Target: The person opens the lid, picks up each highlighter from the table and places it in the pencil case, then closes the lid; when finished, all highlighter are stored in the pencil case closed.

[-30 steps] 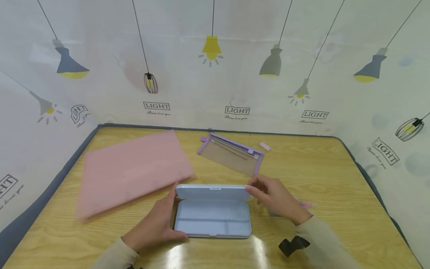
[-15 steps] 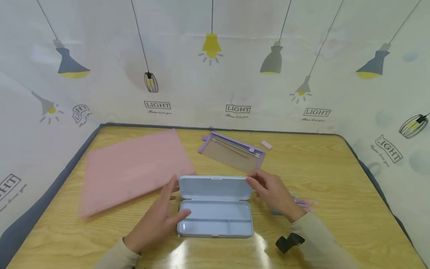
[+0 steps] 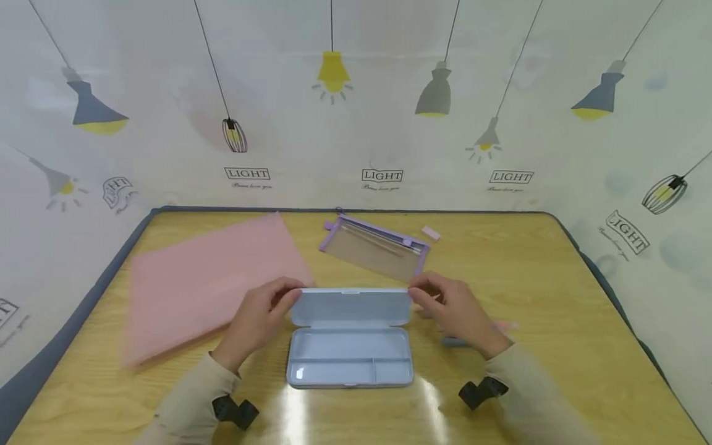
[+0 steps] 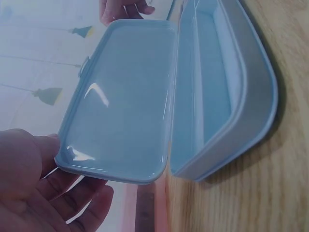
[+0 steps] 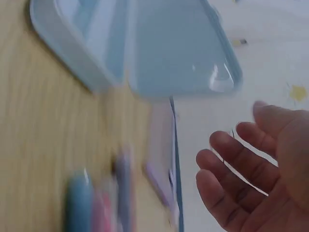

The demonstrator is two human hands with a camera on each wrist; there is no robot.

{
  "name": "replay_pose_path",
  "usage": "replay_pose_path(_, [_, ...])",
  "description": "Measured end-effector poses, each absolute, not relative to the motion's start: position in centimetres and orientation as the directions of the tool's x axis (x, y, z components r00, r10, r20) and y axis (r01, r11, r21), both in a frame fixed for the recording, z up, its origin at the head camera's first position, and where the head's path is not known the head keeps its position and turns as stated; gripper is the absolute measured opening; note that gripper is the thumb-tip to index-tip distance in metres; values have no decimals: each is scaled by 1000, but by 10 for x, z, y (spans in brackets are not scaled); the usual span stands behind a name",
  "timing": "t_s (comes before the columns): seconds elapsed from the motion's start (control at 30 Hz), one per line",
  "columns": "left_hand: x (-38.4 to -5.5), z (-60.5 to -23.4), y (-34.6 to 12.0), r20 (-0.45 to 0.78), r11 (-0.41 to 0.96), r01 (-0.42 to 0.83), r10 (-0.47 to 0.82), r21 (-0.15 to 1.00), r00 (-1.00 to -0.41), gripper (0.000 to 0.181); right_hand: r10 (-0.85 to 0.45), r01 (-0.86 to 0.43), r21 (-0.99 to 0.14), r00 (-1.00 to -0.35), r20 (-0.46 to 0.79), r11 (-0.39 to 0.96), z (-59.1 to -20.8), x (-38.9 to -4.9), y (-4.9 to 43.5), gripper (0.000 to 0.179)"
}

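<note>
A light blue pencil case (image 3: 350, 358) lies on the table with its lid (image 3: 350, 309) raised on the far side. Inside it are one long compartment at the back and two smaller ones in front. My left hand (image 3: 261, 315) pinches the lid's upper left corner, thumb on the inner face and fingers behind, as the left wrist view shows. My right hand (image 3: 453, 309) is at the lid's upper right corner. In the right wrist view its loosely bent fingers (image 5: 236, 154) hold nothing, with a gap between them and the lid.
A pink folder (image 3: 217, 284) lies to the left. Behind the case is a purple-edged mesh pouch (image 3: 372, 247) with slim sticks inside, and a small pink eraser (image 3: 431, 233) beside it. Several pens (image 5: 99, 208) lie on the right, partly under my right forearm.
My left hand has moved up from the case's left side to the lid's upper left corner. The lid has swung further up and back. My right hand stays near the right corner.
</note>
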State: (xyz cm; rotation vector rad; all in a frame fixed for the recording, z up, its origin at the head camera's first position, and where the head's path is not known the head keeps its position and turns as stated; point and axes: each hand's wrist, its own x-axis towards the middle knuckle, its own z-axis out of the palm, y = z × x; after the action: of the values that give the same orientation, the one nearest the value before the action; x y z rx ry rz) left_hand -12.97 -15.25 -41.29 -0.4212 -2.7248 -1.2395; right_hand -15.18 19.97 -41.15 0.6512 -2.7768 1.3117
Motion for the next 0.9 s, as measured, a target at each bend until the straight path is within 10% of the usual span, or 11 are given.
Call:
replay_pose_path(0.3, [-135,-404,-156,224,635,299,197,712,-954,21,-389,-355,-448,-921,16,821,-413,-175,281,19])
replay_pose_path(0.9, [-133,-412,-154,218,615,301,208,729,-954,21,-506,-451,-428,-862,-17,783,-436,-183,286,7])
